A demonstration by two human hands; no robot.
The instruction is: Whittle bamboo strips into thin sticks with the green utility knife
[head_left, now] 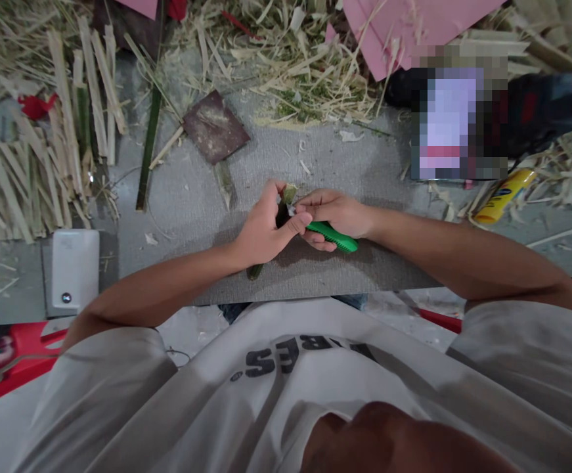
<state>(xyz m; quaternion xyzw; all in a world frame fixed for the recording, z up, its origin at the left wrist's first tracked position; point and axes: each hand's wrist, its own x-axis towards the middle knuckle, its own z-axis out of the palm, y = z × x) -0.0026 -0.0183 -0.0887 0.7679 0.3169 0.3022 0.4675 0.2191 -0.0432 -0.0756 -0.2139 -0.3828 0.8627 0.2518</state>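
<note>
Near the front edge of the grey tabletop (207, 263), both hands work close together. My left hand (266, 230) is closed around a green bamboo piece (289, 193); its cut end shows above the fingers and its other end sticks out below the hand. My right hand (342, 213) grips a green-handled knife (335, 238), the handle lying across the fingers. The knife's tip is against or very near the bamboo, beside my left thumb; fingers hide most of the blade. My left thumb reaches to the front of the green handle.
Bamboo strips (24, 184) lie at left, above a white power bank (75, 269). A brown square (215, 127) and a green strip (148, 148) lie ahead. Shavings (290, 72) and pink paper (408, 26) cover the back. A yellow tube (506, 195) and a pixelated screen (450, 118) are right.
</note>
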